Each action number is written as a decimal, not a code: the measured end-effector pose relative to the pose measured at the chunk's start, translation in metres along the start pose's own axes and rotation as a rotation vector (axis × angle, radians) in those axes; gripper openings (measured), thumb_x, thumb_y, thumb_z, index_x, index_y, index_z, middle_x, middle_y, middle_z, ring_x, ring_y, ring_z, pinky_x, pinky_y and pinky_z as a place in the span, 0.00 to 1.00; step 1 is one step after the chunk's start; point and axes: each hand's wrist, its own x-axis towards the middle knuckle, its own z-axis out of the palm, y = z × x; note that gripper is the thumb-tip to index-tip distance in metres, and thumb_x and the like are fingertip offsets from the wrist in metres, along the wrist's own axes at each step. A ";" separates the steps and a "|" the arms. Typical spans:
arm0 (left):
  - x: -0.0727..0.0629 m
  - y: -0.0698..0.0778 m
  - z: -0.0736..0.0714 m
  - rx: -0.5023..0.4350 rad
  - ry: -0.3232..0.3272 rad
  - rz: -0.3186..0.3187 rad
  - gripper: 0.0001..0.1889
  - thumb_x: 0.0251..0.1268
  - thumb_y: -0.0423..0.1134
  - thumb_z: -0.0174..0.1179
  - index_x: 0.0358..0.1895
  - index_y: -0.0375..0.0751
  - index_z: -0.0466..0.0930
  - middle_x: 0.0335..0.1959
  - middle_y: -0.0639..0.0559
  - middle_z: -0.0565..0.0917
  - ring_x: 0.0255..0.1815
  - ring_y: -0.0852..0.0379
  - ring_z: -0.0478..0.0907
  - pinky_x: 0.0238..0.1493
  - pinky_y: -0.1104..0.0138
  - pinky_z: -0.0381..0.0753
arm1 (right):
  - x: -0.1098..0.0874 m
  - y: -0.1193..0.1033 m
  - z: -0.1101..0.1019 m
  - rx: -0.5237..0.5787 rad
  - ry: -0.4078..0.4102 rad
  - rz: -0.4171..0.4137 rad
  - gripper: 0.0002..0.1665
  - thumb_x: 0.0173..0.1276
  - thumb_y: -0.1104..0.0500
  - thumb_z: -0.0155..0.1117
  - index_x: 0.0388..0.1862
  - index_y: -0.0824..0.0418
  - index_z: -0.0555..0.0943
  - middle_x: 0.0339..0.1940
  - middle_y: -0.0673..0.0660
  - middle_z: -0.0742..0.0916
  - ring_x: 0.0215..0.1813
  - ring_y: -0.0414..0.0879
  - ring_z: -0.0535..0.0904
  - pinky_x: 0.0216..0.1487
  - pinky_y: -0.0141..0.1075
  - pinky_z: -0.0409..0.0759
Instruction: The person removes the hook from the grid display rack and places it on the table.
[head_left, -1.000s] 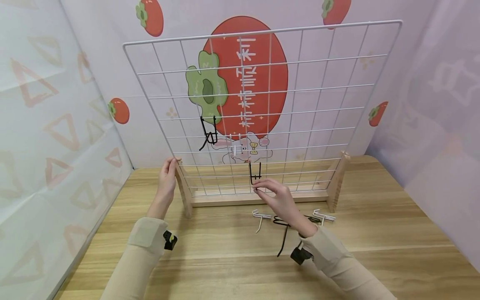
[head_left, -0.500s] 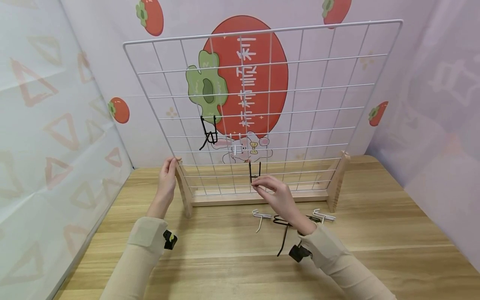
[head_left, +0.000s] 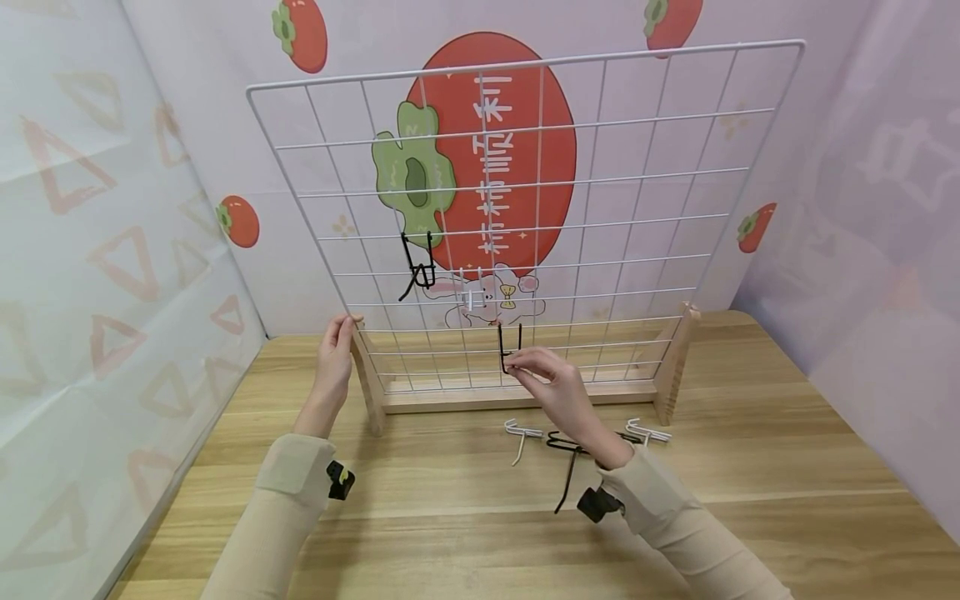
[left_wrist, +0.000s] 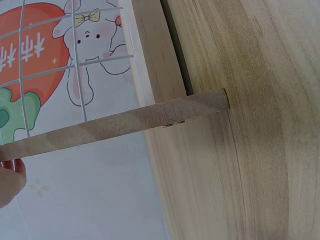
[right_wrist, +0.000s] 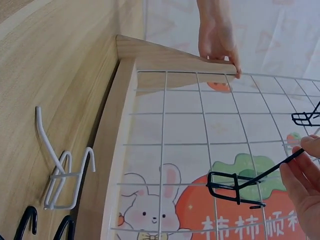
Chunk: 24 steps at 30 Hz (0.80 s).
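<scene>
On a wood-grain table (head_left: 420,533), we see a white wire grid (head_left: 606,57), the left hand (head_left: 333,354) gripping its wooden stand (head_left: 465,404) at eight o'clock, the right hand (head_left: 558,396) pinching a black hook (right_wrist: 255,179) at the grid's six o'clock.

I've got a broad, pale wood-grain tabletop (head_left: 450,542) on the head feed. Toward the back stands a light wooden stand (head_left: 517,402), two side uprights joined by a long rail. Lying in front of its right half: a white wire hook with bent prong (head_left: 525,432), long-pronged black wire hookware (head_left: 567,482) (partly hidden, can't tell one piece or two), then another white wire hook (head_left: 650,432).
</scene>
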 end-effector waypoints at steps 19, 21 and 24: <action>0.001 -0.002 0.000 0.004 0.008 0.009 0.13 0.70 0.43 0.40 0.44 0.37 0.66 0.47 0.52 0.68 0.60 0.60 0.56 0.63 0.67 0.51 | 0.003 0.029 -0.003 -0.006 0.034 -0.002 0.09 0.53 0.77 0.59 0.34 0.73 0.79 0.36 0.63 0.82 0.41 0.51 0.78 0.45 0.28 0.75; 0.001 -0.002 0.000 0.004 0.010 0.010 0.14 0.70 0.43 0.39 0.45 0.35 0.66 0.47 0.53 0.68 0.60 0.60 0.57 0.63 0.67 0.51 | 0.005 0.029 -0.004 -0.008 0.039 -0.021 0.09 0.53 0.77 0.59 0.35 0.73 0.79 0.36 0.63 0.82 0.41 0.48 0.78 0.45 0.29 0.75; 0.001 -0.001 0.000 0.004 0.007 0.010 0.13 0.70 0.42 0.39 0.45 0.35 0.65 0.47 0.53 0.68 0.60 0.60 0.57 0.63 0.67 0.51 | 0.006 0.029 -0.005 -0.010 0.043 -0.052 0.09 0.54 0.76 0.59 0.35 0.72 0.79 0.36 0.64 0.82 0.42 0.45 0.78 0.45 0.30 0.75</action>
